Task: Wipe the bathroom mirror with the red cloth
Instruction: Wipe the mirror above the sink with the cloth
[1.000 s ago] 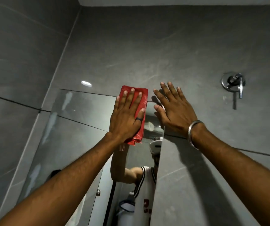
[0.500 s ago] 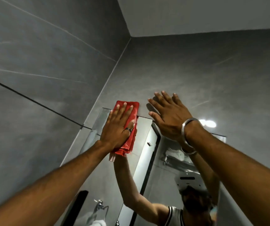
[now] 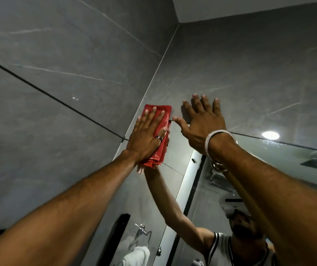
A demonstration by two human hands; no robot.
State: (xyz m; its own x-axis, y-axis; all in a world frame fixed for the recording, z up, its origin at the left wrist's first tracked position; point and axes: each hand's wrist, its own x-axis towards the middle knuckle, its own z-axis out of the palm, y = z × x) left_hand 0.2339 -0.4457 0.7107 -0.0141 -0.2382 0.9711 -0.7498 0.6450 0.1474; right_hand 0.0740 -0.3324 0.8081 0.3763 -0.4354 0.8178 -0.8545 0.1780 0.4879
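The folded red cloth (image 3: 162, 131) lies flat against the top left corner of the mirror (image 3: 269, 169), its upper end over the mirror's top edge. My left hand (image 3: 146, 137), with a ring on one finger, presses flat on the cloth with fingers spread. My right hand (image 3: 201, 121), a metal bangle at the wrist, rests open on the grey wall tile just above the mirror's top edge, thumb close to the cloth. The mirror reflects both my arms and torso.
Grey tiled walls (image 3: 58, 93) meet in a corner just left of the mirror. A ceiling light's reflection (image 3: 270, 135) shows at the mirror's upper right. Reflected in the glass are a door, a tap and a white towel (image 3: 136, 254).
Both hands slid up and left along the mirror, from near its right edge to its top left corner. My right hand moved off the mirror's edge onto the wall tile above.
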